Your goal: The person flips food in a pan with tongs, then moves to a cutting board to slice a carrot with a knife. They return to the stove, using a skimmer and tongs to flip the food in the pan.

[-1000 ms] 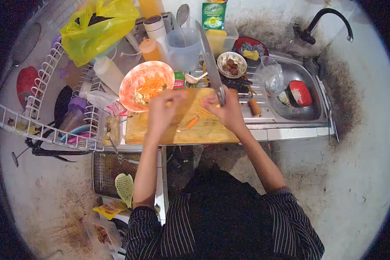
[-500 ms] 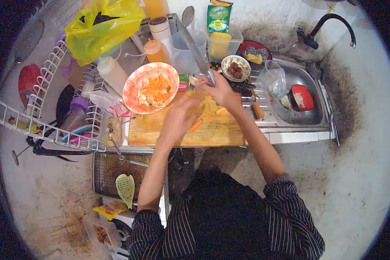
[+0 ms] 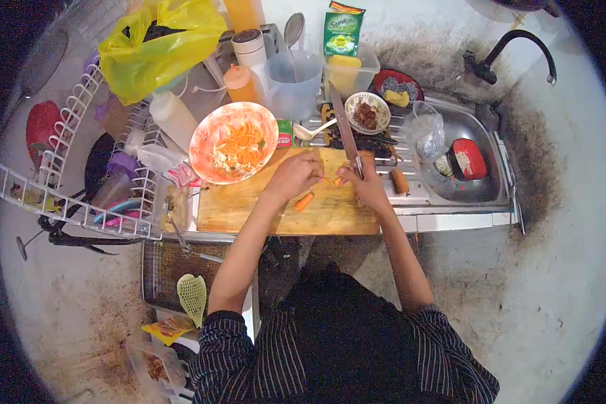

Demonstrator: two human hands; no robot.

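Note:
My right hand (image 3: 368,183) grips a large knife (image 3: 345,131), its blade pointing up and away from me past the board's far edge. The thumb and finger of that hand also touch a small orange carrot piece (image 3: 338,180). My left hand (image 3: 293,176) is closed in a pinch at the carrot slivers, just left of the right fingertips. Both hands are over a wooden cutting board (image 3: 249,212). A carrot chunk (image 3: 304,201) lies on the board below my left hand. Beyond the board's left corner, a pink-white bowl (image 3: 202,151) holds shredded carrot and pale bits.
A white spoon (image 3: 304,133) and a patterned bowl of brown pieces (image 3: 366,113) are behind the board. Another carrot piece (image 3: 400,181) lies on the drainer beside the sink (image 3: 478,192). A dish rack (image 3: 81,214) stands left; bottles and a blue container (image 3: 293,84) stand behind.
The knife has come down and right from its raised tilt. My left hand has settled from a blur into a pinch. Fewer carrot slices show on the board between my hands.

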